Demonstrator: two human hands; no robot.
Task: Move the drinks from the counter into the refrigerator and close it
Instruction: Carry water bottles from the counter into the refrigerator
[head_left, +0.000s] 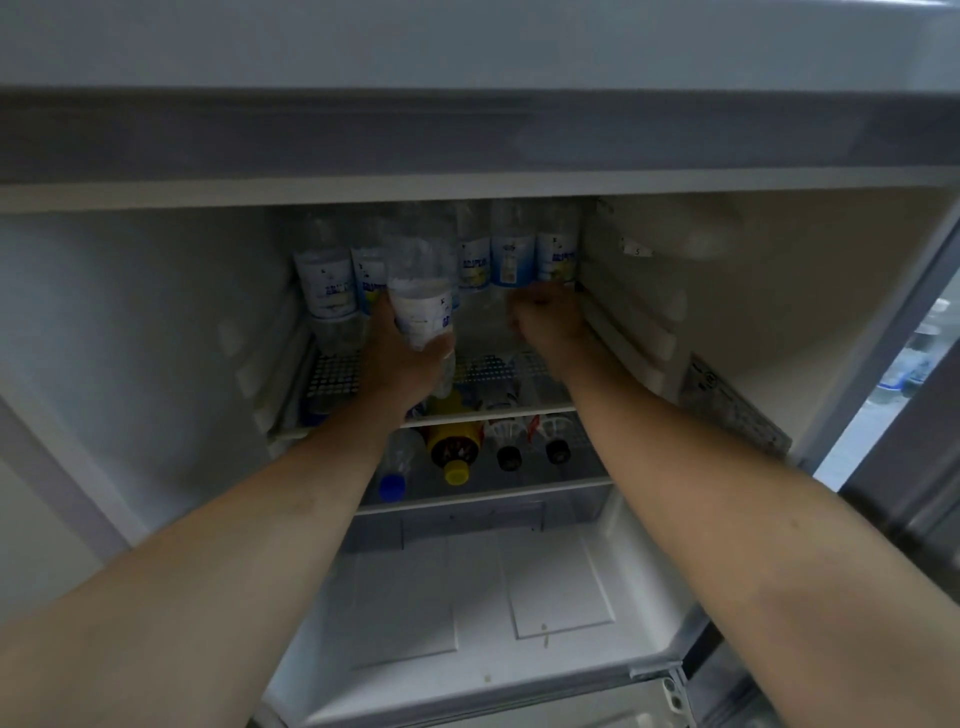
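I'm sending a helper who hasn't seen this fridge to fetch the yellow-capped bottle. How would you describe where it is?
Look into the open fridge and find the shelf below the one that holds the standing water bottles. Several bottles lie there on their sides, caps toward you. The yellow-capped bottle is second from the left, between a blue-capped bottle and two black-capped bottles; it alone has a yellow cap and body.

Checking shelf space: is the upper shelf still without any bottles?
No, several labelled water bottles stand along the back of the upper shelf, behind both hands.
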